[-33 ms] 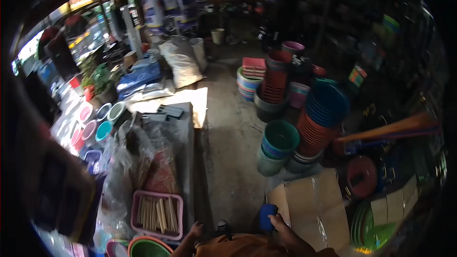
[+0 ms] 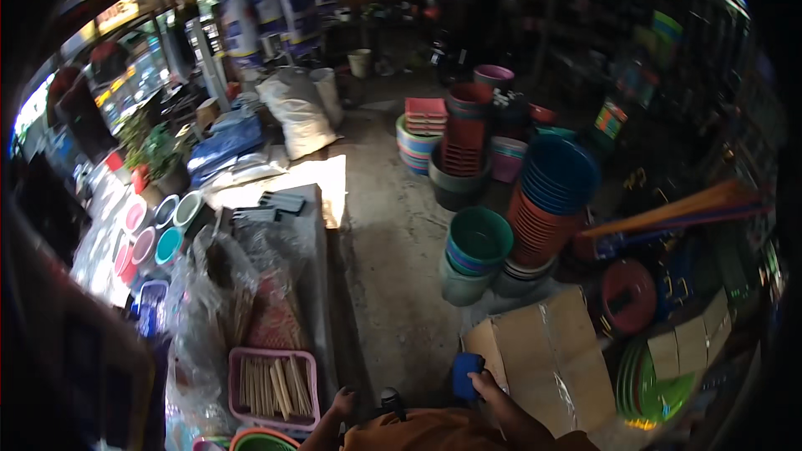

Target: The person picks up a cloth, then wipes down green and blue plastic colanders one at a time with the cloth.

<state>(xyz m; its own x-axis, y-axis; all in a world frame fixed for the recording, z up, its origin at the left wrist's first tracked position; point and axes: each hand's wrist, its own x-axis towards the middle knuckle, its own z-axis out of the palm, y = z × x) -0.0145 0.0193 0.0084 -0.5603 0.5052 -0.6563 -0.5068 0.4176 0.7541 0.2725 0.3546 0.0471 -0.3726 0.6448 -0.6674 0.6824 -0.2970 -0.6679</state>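
One blue object (image 2: 467,376) in right hand (image 2: 491,391)

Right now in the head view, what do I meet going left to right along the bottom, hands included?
Pink basket of wooden sticks → left hand → blue object held in the right hand → right hand → taped cardboard box → stack of green plates.

Both forearms enter from the near edge in orange sleeves. The left hand (image 2: 341,405) lies low at near centre, fingers loosely spread. The right hand (image 2: 487,386), further right, has its fingers curled closed in a grip.
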